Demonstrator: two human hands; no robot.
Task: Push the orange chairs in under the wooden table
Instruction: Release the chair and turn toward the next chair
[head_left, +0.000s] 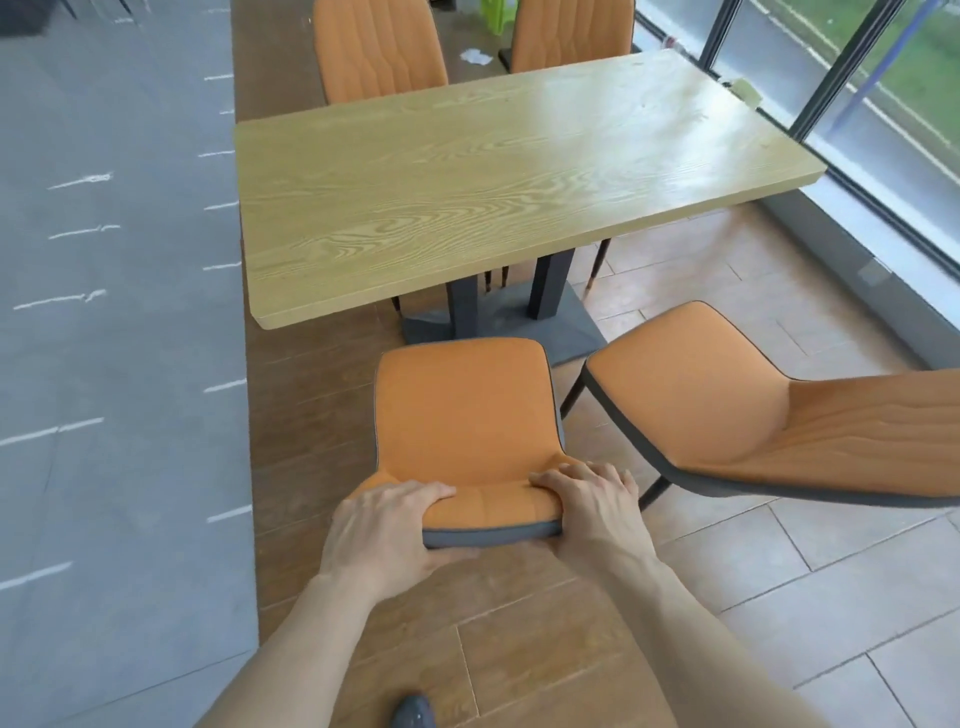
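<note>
My fingers (434, 491) are curled over the top of the backrest of the near chair (467, 415), left hand (384, 525) on its left corner and right hand (597, 499) on its right corner, both closed firmly on the padded edge. That chair stands just short of the wooden table (493, 192), its seat front close to the near table edge and not yet under it. The second orange chair (727, 415) sits to the right, turned askew, its seat corner just beside my chair's right side.

Risks as I judge them: pushing straight could drive the chair's front legs into the table's dark pedestal base (498, 322), which lies directly ahead. If my push drifts right, the seat could snag the angled chair. Uneven pressure from one hand would swing the chair crooked. Two far chairs (379, 52) already sit tucked in.
</note>
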